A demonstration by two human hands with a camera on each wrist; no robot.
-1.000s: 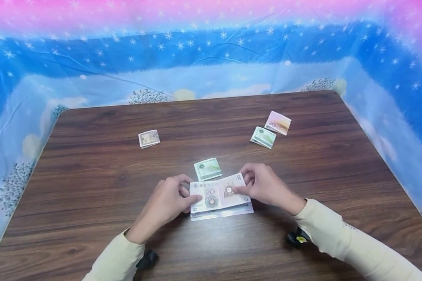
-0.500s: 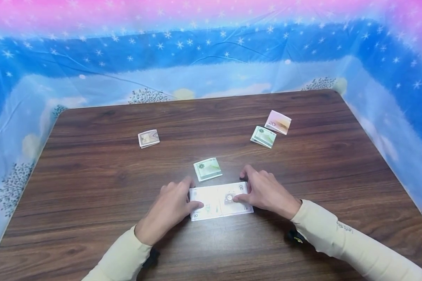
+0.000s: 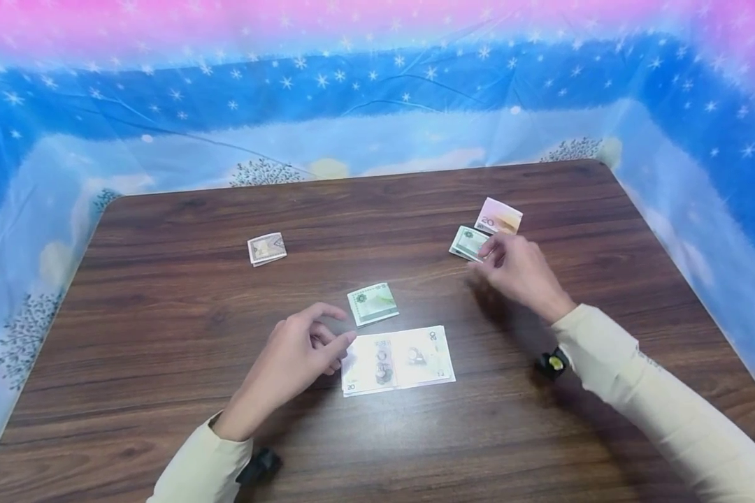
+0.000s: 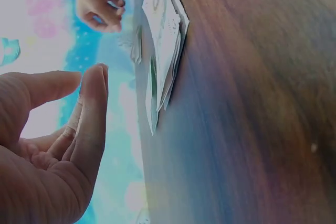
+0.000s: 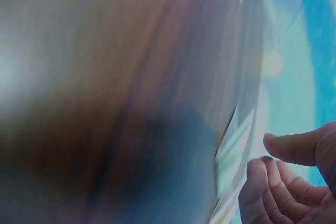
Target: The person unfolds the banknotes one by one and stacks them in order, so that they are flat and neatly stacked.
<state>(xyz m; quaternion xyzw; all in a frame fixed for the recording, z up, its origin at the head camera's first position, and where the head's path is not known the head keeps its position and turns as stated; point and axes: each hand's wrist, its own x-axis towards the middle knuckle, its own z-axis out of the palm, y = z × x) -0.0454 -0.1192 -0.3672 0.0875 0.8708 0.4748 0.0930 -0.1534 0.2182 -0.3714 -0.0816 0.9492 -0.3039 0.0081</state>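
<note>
Flat in front of the person lies a small stack of unfolded 20 banknotes (image 3: 409,360). Above its left corner hovers the left hand (image 3: 298,349), fingers loosely bent, thumb tip overlapping the stack's edge in the head view; the left wrist view shows nothing between thumb and fingers. The right hand (image 3: 525,272) is out at the right, over the near corner of a folded green banknote (image 3: 467,242) that it partly covers. In the right wrist view its thumb and fingertips (image 5: 257,169) are apart beside that green note. A folded pink 20 banknote (image 3: 500,215) lies just behind.
Another folded green banknote (image 3: 373,305) lies just beyond the stack. Farther back on the left is a folded brownish banknote (image 3: 267,249). All rest on a dark wooden table (image 3: 163,335), with a blue and pink patterned cloth (image 3: 377,84) hanging around it.
Both hands lowered a 20 banknote onto the stack and let go. The right hand has moved away to the right and back, to the folded green note; the left lifted slightly off.
</note>
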